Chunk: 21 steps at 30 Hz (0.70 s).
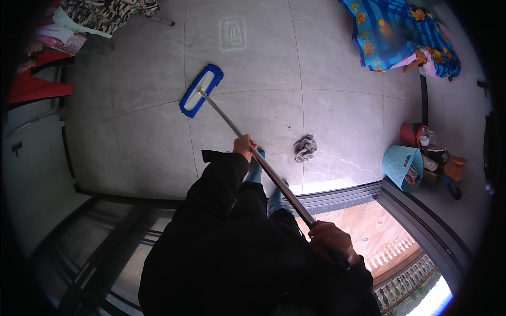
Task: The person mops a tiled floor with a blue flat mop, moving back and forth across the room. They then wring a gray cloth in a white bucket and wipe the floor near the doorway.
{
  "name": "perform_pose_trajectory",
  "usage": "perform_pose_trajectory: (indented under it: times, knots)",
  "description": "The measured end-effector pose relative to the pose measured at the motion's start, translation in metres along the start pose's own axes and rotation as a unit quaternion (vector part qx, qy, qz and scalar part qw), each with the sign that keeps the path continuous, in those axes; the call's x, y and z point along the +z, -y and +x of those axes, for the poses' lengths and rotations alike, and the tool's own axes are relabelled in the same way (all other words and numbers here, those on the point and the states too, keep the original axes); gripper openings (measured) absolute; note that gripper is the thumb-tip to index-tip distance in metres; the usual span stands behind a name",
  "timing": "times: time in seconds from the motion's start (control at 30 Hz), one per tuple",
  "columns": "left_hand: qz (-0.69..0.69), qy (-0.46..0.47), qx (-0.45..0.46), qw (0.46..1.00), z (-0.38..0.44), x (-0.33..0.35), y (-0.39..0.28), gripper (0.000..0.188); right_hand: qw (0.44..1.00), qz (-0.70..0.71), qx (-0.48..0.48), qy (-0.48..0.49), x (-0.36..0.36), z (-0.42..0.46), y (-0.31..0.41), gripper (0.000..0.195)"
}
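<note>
Both of my hands are wrapped around the metal pole [274, 177] of a flat mop. My left hand [244, 147] grips it partway down, and my right hand [334, 241] holds the dark upper end close to my body. At the far end, the mop head [202, 90], a blue fringed pad with a white plate, lies on grey floor tiles [245, 118]. A crumpled grey cloth [305, 149] rests on the floor to the right of the pole, with small dark bits near it. My feet in blue footwear [256, 170] stand behind the mop.
A light-blue plastic basket [402, 166], a red bucket [411, 133] and several shoes [453, 170] stand at the right wall. Blue flowered fabric [395, 33] hangs at upper right, clothes [106, 17] at upper left. A sliding-door track [336, 200] crosses behind me, with a balustraded balcony [407, 282] beyond.
</note>
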<state>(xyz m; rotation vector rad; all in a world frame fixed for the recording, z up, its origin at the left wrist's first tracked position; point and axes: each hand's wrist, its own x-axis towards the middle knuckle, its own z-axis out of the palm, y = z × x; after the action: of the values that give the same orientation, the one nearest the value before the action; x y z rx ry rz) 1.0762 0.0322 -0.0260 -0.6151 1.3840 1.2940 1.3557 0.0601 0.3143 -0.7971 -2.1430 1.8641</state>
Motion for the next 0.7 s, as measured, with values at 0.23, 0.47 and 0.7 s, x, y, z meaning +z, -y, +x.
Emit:
perform_pose_trajectory:
  times: [0.23,0.47,0.7]
  knots:
    - [0.046,-0.021,-0.05,0.997,-0.033,0.013,0.102,0.017,0.996,0.004,0.038,-0.079,-0.007,-0.096,0.014,0.008]
    - [0.254,0.05,-0.067,0.964,-0.104,0.018,0.197,0.018,0.986,0.043,0.068,-0.146,-0.009,-0.197,0.005,0.014]
    - [0.271,0.021,-0.113,0.956,-0.147,0.02,0.284,0.021,0.972,0.06,0.044,-0.224,-0.023,-0.266,0.023,0.015]
